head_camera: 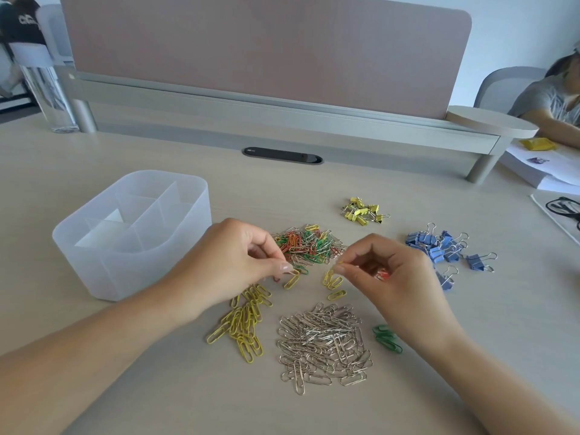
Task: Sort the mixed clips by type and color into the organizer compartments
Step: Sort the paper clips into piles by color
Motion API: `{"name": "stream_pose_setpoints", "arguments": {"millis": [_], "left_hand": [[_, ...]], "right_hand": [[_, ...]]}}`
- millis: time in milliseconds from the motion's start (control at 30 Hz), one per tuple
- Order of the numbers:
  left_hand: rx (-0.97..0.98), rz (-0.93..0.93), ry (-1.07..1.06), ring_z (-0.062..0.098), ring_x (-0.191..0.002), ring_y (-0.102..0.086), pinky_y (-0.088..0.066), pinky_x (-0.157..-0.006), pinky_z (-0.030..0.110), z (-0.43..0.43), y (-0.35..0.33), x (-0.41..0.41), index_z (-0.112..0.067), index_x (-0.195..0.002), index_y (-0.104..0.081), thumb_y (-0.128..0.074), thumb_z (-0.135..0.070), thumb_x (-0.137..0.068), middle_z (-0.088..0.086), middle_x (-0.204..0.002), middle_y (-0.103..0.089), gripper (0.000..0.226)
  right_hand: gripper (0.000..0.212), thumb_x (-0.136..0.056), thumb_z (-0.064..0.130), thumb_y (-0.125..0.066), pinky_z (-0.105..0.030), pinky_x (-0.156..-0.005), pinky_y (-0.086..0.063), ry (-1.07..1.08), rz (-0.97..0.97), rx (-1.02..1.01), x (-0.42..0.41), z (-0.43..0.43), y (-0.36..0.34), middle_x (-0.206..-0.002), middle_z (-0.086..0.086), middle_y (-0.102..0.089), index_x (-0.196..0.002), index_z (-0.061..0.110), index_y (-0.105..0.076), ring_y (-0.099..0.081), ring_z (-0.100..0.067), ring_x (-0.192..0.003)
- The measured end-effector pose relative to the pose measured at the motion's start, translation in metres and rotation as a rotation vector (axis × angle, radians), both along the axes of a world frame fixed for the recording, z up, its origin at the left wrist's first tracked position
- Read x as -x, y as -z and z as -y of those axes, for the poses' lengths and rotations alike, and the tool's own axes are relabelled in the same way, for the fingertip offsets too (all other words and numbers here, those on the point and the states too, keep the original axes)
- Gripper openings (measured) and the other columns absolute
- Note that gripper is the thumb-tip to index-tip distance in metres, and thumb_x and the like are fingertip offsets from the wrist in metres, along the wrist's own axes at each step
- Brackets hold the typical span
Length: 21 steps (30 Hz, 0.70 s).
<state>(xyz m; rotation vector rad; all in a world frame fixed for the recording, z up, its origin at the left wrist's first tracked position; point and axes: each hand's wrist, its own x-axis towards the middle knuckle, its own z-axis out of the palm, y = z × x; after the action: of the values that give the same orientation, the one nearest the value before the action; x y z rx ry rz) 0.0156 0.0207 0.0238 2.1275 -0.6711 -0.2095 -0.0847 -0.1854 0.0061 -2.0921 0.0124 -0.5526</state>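
Mixed paper clips (309, 246) are lying in a tangled heap of red, green, yellow and bare wire at desk centre, just beyond my fingertips.

- My left hand (232, 262) is pinching one yellow paper clip (292, 281) between thumb and forefinger. Its long axis is running diagonally, top end at the fingertips, bottom end toward me and left.
- My right hand (392, 277) is pinching two yellow clips (332, 279) by their top ends. They are hanging near upright, slightly tilted. Something red is showing under the curled fingers; I can't tell whether it is held.
- One loose yellow clip (337, 295) is lying flat just below them.
- Sorted piles are sitting near me: yellow coated clips (244, 318), silver wire clips (323, 343), a few green clips (387, 339).
- Yellow binder clips (364, 211) and blue binder clips (439, 249), with wire handles, are sitting in separate groups further right.
- The organizer (125, 271), frosted translucent plastic with rounded corners and internal dividers, is standing to the left on the pale wood-grain desk (219, 403).

The lettering on a dark shirt at far left is too blurred to read.
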Motion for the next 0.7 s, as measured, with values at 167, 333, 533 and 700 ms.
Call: {"name": "stream_pose_setpoints", "arguments": {"millis": [167, 333, 533, 700], "left_hand": [[-0.205, 0.041, 0.048, -0.003, -0.046, -0.049, -0.036, -0.048, 0.013, -0.010, -0.010, -0.006, -0.031, -0.069, -0.074, -0.078, -0.036, -0.078, -0.013, -0.056, -0.065, 0.011], [-0.393, 0.069, 0.093, -0.007, -0.059, -0.059, -0.043, -0.056, 0.013, -0.013, -0.011, -0.008, -0.035, -0.070, -0.073, -0.076, -0.032, -0.082, -0.018, -0.061, -0.067, 0.013], [-0.360, 0.179, 0.138, -0.001, -0.067, -0.057, -0.050, -0.062, 0.023, -0.014, -0.006, -0.001, -0.038, -0.084, -0.069, -0.063, -0.018, -0.078, -0.020, -0.076, -0.063, 0.021], [-0.349, 0.294, 0.251, -0.013, -0.082, -0.047, -0.033, -0.059, 0.006, -0.008, 0.003, 0.004, -0.045, -0.108, -0.071, -0.055, -0.014, -0.083, -0.015, -0.085, -0.053, 0.043]], "right_hand": [[0.011, -0.080, 0.021, -0.078, -0.013, -0.063, -0.040, -0.012, -0.042, 0.131, -0.001, -0.006, 0.005, -0.072, 0.011, -0.069, -0.076, 0.029, -0.072, -0.059, -0.010, -0.067], [0.012, -0.084, 0.027, -0.074, -0.027, -0.086, -0.041, -0.097, -0.074, 0.277, 0.000, -0.009, 0.007, -0.086, 0.023, -0.068, -0.088, 0.037, -0.075, -0.062, -0.005, -0.084], [0.014, -0.083, 0.036, -0.073, -0.032, -0.092, -0.030, -0.008, -0.110, 0.437, -0.003, 0.016, 0.003, -0.099, 0.029, -0.064, -0.089, 0.048, -0.070, -0.052, -0.006, -0.092], [0.022, -0.078, 0.042, -0.076, -0.016, -0.096, -0.015, -0.046, -0.208, 0.503, -0.005, 0.025, 0.004, -0.104, 0.030, -0.060, -0.095, 0.053, -0.069, -0.046, 0.001, -0.105]]}}
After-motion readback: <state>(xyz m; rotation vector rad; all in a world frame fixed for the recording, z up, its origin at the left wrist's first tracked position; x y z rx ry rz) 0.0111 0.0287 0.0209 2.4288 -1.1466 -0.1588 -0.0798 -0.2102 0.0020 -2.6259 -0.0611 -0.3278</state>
